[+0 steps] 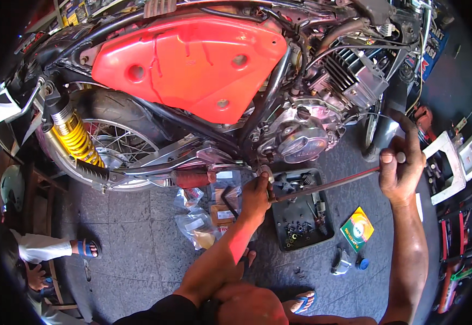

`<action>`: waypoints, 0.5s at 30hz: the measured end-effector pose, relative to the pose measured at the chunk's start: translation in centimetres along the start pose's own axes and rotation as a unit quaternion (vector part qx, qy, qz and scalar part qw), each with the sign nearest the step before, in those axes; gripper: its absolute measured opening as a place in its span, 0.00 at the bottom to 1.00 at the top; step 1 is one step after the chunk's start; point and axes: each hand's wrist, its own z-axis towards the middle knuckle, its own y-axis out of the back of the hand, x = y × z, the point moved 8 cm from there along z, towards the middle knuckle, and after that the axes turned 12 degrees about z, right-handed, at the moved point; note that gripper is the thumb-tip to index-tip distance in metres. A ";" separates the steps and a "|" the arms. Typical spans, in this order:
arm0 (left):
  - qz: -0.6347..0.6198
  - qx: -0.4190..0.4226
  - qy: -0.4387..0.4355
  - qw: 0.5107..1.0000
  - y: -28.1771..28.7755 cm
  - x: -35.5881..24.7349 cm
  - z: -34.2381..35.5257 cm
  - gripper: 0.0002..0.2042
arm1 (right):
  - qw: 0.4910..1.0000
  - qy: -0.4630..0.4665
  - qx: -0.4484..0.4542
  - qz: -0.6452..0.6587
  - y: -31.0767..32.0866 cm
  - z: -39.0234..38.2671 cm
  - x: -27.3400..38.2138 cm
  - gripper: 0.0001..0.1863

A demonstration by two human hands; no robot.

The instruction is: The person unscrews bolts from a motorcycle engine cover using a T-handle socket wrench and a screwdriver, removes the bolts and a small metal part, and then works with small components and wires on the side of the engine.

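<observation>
while the left hand closes around the inner end of a long metal bar, just below the motorcycle engine, the right hand grips the outer end, its index finger stretched upward. the bar slants up to the right, passing over a black tray that holds gears and small loose hardware; exactly how its inner end meets the machine is hidden by the left fingers. higher up sit a glossy red side cover and a yellow shock spring. clear plastic bags lie left of the tray on the grey tiled floor, and a blue cap lies to its right.
</observation>
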 end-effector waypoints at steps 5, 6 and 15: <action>0.028 -0.003 -0.017 0.999 0.6 -0.1 0.1 0.20 | 1.000 0.005 -0.018 -0.009 0.5 -1.0 -1.3 0.39; 0.038 -0.002 -0.028 0.999 0.7 0.3 0.3 0.20 | 0.999 0.004 -0.039 -0.014 0.9 -1.9 -2.3 0.39; 0.093 -0.011 -0.039 0.995 0.7 0.4 1.0 0.23 | 0.984 0.028 0.172 -0.030 -1.6 4.5 5.2 0.10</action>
